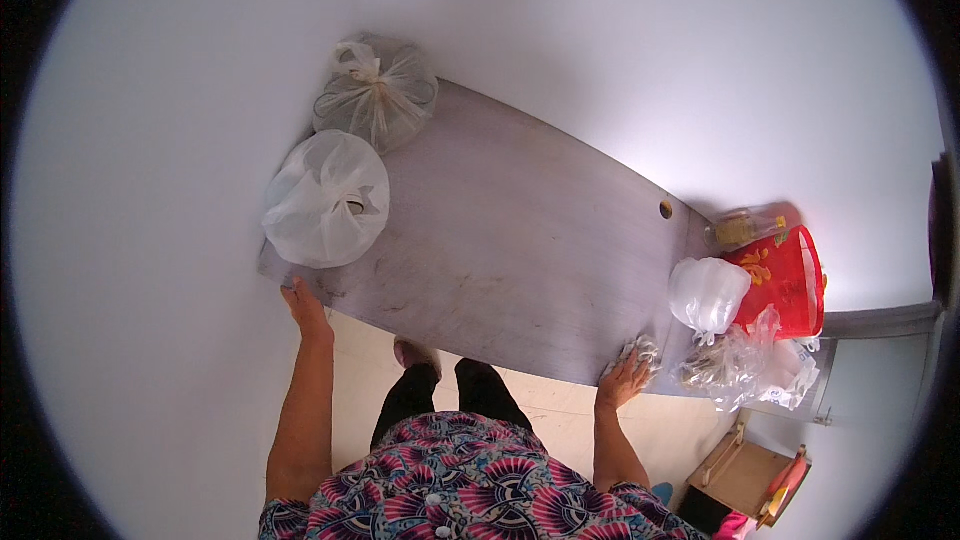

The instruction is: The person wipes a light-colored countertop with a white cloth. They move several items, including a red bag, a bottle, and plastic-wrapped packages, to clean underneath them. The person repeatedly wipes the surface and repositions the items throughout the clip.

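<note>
A grey wood-grain tabletop [510,225] with dark smudges near its front edge lies before me. My left hand [306,309] touches the table's front left edge and grips no separate object. Under my right hand [624,382], near the front right edge, a crumpled whitish cloth [643,352] is pressed against the surface; my palm hides part of it. Just behind my left hand sits a tied white plastic bag [326,202], with a second knotted translucent bag [379,101] in the back left corner.
At the right end stand a red floral bag [784,285], a small white plastic bag [707,296], a bottle in clear plastic [744,229] and crumpled clear bags [731,371]. White walls border the left and back. A wooden stool [746,474] stands on the floor at lower right.
</note>
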`<action>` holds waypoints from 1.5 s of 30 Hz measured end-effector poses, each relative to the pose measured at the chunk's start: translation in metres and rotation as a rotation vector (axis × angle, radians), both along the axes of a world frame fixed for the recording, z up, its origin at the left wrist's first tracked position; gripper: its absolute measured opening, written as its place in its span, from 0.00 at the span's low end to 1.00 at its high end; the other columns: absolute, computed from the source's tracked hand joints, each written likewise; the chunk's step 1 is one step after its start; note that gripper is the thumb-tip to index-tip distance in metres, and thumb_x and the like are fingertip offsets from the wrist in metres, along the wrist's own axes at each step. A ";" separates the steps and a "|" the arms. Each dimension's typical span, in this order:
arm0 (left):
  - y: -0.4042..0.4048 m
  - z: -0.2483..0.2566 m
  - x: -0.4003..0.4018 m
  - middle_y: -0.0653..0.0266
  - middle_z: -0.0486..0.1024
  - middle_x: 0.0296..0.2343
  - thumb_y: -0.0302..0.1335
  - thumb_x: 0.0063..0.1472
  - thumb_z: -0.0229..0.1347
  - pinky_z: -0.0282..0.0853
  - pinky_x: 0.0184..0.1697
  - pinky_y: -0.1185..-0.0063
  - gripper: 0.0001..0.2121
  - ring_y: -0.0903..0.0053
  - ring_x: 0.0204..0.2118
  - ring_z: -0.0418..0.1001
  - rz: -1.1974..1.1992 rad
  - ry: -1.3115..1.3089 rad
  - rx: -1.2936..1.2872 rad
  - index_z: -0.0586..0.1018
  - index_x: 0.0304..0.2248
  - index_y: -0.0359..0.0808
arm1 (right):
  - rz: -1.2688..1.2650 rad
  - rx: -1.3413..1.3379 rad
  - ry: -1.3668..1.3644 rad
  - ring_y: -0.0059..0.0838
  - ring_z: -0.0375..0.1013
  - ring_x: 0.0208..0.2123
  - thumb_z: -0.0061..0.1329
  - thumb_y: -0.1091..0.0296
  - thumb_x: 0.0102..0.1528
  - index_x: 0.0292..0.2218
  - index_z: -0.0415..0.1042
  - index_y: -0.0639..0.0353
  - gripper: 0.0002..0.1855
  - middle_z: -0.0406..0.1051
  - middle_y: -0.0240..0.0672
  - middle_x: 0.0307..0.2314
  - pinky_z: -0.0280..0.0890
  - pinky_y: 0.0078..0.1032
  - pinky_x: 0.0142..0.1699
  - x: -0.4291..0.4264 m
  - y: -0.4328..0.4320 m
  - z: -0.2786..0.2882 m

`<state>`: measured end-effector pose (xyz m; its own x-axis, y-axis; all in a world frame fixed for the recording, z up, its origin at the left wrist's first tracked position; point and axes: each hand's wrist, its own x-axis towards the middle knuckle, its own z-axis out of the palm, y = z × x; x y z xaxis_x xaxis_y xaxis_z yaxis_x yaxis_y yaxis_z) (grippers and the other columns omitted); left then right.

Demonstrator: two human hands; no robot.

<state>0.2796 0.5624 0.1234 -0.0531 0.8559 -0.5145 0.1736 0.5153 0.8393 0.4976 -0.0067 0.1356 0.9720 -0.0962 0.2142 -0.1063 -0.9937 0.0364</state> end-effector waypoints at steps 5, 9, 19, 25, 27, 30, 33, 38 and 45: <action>0.015 -0.024 0.024 0.43 0.62 0.54 0.42 0.66 0.47 0.64 0.53 0.65 0.31 0.57 0.54 0.65 0.182 0.163 0.141 0.53 0.58 0.28 | 0.330 -0.031 0.032 0.57 0.50 0.61 0.47 0.58 0.55 0.57 0.63 0.46 0.28 0.55 0.48 0.59 0.50 0.58 0.58 -0.002 0.096 -0.003; 0.014 -0.014 0.038 0.36 0.64 0.48 0.41 0.67 0.45 0.69 0.48 0.60 0.29 0.47 0.49 0.68 0.244 0.434 0.141 0.54 0.55 0.23 | 0.986 0.237 0.368 0.56 0.50 0.61 0.55 0.64 0.47 0.55 0.66 0.39 0.33 0.55 0.42 0.58 0.46 0.63 0.59 -0.043 0.270 0.052; 0.007 -0.006 0.063 0.39 0.66 0.48 0.47 0.65 0.43 0.72 0.46 0.59 0.34 0.48 0.48 0.70 0.256 0.893 0.125 0.52 0.58 0.26 | 0.799 0.256 0.153 0.55 0.52 0.60 0.53 0.61 0.50 0.54 0.67 0.42 0.29 0.57 0.43 0.58 0.52 0.52 0.57 0.045 0.216 0.041; 0.005 0.002 0.070 0.41 0.66 0.47 0.47 0.61 0.50 0.70 0.49 0.60 0.37 0.50 0.49 0.69 0.185 0.949 0.087 0.52 0.57 0.27 | -0.168 0.040 0.058 0.53 0.48 0.62 0.50 0.56 0.54 0.58 0.62 0.43 0.31 0.51 0.45 0.60 0.51 0.55 0.58 0.072 0.065 0.021; 0.004 0.003 0.073 0.41 0.66 0.47 0.47 0.60 0.50 0.70 0.49 0.60 0.37 0.50 0.49 0.69 0.166 0.971 0.083 0.52 0.57 0.27 | -0.038 0.070 0.097 0.51 0.49 0.62 0.49 0.59 0.53 0.59 0.61 0.45 0.32 0.54 0.45 0.59 0.50 0.56 0.58 0.068 0.096 0.018; 0.006 0.007 0.071 0.41 0.66 0.47 0.47 0.60 0.50 0.70 0.49 0.60 0.37 0.50 0.49 0.69 0.173 1.017 0.084 0.52 0.57 0.27 | 0.738 0.108 0.270 0.51 0.48 0.63 0.53 0.56 0.51 0.56 0.64 0.40 0.30 0.54 0.41 0.59 0.51 0.58 0.57 0.070 0.190 0.045; 0.007 0.011 0.074 0.41 0.66 0.47 0.47 0.59 0.51 0.70 0.49 0.60 0.38 0.50 0.49 0.69 0.154 1.045 0.091 0.52 0.57 0.27 | 1.251 0.111 0.347 0.53 0.49 0.61 0.52 0.57 0.51 0.57 0.64 0.37 0.31 0.55 0.39 0.59 0.53 0.58 0.55 0.096 0.236 0.068; 0.008 0.015 0.071 0.41 0.66 0.47 0.47 0.59 0.52 0.70 0.49 0.61 0.38 0.50 0.49 0.69 0.159 1.092 0.088 0.52 0.57 0.27 | 0.959 0.067 0.250 0.52 0.51 0.61 0.51 0.58 0.51 0.57 0.64 0.39 0.30 0.56 0.40 0.58 0.56 0.54 0.52 0.201 0.215 0.059; 0.009 0.018 0.079 0.41 0.66 0.47 0.48 0.58 0.53 0.69 0.49 0.61 0.39 0.50 0.49 0.69 0.151 1.114 0.067 0.52 0.57 0.27 | -0.382 0.043 0.093 0.50 0.50 0.62 0.42 0.47 0.60 0.62 0.55 0.40 0.31 0.49 0.39 0.63 0.52 0.54 0.58 0.323 0.137 0.025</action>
